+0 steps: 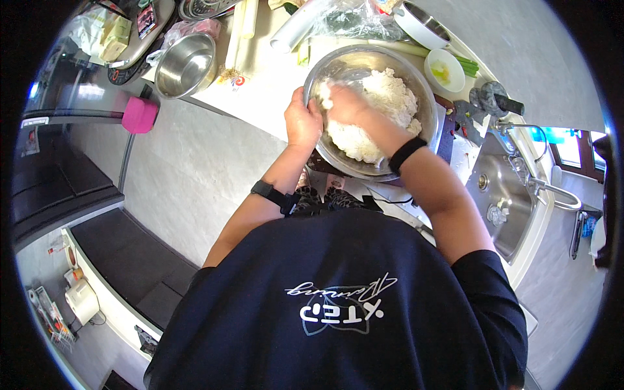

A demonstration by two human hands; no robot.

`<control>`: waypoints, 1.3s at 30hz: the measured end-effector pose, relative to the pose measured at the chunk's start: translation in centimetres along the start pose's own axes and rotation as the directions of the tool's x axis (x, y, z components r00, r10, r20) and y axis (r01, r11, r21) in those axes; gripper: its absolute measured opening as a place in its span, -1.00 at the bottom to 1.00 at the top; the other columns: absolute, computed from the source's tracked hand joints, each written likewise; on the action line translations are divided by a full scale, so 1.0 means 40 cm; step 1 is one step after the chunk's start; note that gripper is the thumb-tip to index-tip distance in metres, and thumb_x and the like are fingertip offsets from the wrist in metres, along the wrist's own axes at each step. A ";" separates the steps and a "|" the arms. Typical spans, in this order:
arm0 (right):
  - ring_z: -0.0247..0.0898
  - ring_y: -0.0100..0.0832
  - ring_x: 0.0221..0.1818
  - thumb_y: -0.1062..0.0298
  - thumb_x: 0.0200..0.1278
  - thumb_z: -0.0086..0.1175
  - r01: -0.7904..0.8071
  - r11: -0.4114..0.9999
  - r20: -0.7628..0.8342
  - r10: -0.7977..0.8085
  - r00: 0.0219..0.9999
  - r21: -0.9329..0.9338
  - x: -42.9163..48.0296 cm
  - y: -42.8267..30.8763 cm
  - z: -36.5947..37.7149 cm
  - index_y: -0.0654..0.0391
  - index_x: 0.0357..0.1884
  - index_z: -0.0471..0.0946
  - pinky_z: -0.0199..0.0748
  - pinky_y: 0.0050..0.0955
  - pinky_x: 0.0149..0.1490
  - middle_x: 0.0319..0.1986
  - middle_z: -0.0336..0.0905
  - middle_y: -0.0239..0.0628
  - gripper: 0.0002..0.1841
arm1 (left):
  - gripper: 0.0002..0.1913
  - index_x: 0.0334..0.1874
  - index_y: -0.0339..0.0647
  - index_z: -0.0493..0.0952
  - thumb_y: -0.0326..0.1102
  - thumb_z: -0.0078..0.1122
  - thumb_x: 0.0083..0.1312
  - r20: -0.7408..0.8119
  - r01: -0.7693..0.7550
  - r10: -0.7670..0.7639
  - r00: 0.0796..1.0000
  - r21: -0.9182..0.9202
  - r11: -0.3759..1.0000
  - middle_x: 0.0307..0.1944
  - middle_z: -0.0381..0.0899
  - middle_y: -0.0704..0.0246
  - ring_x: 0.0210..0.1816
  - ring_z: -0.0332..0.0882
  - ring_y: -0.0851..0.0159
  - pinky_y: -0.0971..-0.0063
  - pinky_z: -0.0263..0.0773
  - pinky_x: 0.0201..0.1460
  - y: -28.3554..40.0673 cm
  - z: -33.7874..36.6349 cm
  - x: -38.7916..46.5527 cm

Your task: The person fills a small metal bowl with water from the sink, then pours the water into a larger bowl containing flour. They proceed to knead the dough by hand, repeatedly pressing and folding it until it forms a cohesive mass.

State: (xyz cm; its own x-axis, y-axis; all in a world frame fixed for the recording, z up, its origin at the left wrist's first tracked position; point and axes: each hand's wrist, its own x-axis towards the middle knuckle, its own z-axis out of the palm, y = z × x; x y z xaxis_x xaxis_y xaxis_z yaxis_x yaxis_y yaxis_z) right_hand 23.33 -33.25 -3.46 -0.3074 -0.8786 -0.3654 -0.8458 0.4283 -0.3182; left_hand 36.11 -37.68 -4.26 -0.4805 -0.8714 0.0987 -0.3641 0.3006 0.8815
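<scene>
A wide stainless steel mixing bowl [427, 109] holds shaggy, pale dough [390, 95], which lies in rough lumps with loose flour around it. On the bowl's left rim, my left hand [303, 119] grips the edge, thumb toward the inside. My right hand [348, 105] is down inside the bowl against the dough and is blurred by motion. Its fingers are partly hidden, with a dough clump beside them, so their closure is unclear. Dark bands circle both my wrists.
Left of the bowl stands an empty steel pot [187, 66]. Behind lie leeks [241, 34], a plastic film roll [292, 29] and bagged greens [360, 24]. To the right are a small white bowl [446, 73], a white pot [421, 27], a stone mortar [490, 97] and a sink [504, 195].
</scene>
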 end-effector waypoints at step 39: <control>0.50 0.00 -0.09 0.57 -0.04 0.09 -0.037 0.999 -0.222 0.038 0.974 0.008 -0.002 0.075 -0.024 0.35 -0.04 0.40 0.44 -0.21 0.05 -0.23 0.55 0.13 -0.58 | -0.71 0.03 -0.42 0.37 -0.46 -0.06 0.29 0.031 0.036 -0.035 0.999 -0.035 0.999 -0.34 0.58 -0.07 -0.29 0.58 -0.11 0.23 0.46 -0.17 0.002 -0.014 -0.014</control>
State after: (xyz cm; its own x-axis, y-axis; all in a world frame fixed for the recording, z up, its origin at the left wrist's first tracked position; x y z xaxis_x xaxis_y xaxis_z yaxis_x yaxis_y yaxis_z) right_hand 20.40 -32.10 -3.57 -0.4284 -0.8866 -0.1744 -0.8303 0.4624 -0.3112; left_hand 36.80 -37.39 -4.00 -0.4922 -0.8688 0.0538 -0.3528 0.2556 0.9001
